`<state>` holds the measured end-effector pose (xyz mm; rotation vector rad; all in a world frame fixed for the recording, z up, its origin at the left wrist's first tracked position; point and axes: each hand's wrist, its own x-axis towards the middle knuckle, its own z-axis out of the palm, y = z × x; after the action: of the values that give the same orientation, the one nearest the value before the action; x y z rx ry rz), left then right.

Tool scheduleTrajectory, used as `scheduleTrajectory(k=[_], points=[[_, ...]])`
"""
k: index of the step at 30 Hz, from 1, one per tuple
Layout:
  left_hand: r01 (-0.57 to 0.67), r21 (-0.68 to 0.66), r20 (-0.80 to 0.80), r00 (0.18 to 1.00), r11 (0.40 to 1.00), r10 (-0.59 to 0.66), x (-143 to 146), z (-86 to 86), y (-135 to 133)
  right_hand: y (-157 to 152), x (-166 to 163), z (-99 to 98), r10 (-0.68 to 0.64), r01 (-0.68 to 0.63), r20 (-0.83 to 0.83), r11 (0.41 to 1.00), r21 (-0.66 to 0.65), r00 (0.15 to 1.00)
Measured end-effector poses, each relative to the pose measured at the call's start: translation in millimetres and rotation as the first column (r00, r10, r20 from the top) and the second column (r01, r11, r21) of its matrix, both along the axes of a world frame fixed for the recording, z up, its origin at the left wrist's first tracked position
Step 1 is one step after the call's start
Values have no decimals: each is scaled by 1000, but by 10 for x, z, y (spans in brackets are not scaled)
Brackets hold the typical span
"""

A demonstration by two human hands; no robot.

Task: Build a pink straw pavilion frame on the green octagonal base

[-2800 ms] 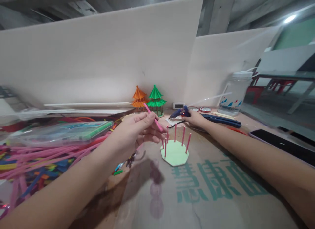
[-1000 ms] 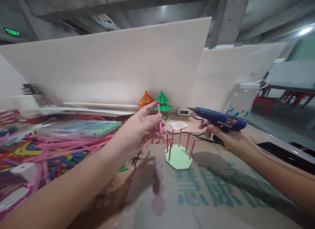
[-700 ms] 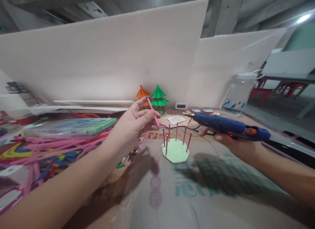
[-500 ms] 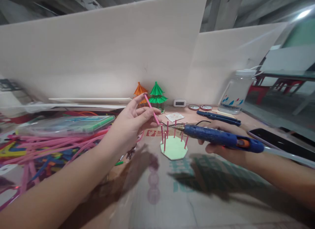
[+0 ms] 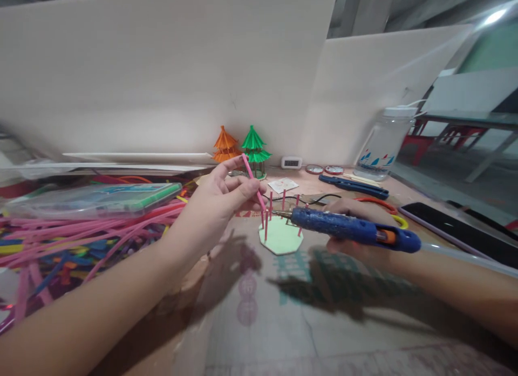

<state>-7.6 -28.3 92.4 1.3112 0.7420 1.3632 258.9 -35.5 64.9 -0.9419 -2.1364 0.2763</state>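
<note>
My left hand [image 5: 226, 195] pinches a thin pink stick [image 5: 254, 179], tilted so its lower end comes down by the glue gun's tip. A blue hot glue gun [image 5: 343, 225] is gripped in my right hand [image 5: 352, 241], its nozzle pointing left and close to the stick's lower end; whether they touch I cannot tell. Below both lies a pale green, many-sided base [image 5: 281, 240] with several short pink posts standing around its edge. Part of the base's far side is hidden behind the gun.
Orange [image 5: 223, 144] and green [image 5: 254, 144] pagoda models stand at the back, near a small digital clock [image 5: 291, 163]. Right: a blue cutter [image 5: 354, 186], scissors [image 5: 399, 219], a phone [image 5: 445, 225] and a water bottle [image 5: 380, 144]. Left: a plastic case [image 5: 93, 200] over pink strips [image 5: 129, 225].
The glue gun's nozzle has moved left and slightly down relative to the base, closer to the pink stick's lower end. The whole view has shifted a little; both holds are the same.
</note>
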Motion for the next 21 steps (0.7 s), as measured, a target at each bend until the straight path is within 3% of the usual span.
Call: scheduleTrajectory(k=[21], points=[[2, -109, 53, 999, 994, 3, 82, -22, -19, -45, -6, 36, 18, -17, 67, 1000, -18, 998]])
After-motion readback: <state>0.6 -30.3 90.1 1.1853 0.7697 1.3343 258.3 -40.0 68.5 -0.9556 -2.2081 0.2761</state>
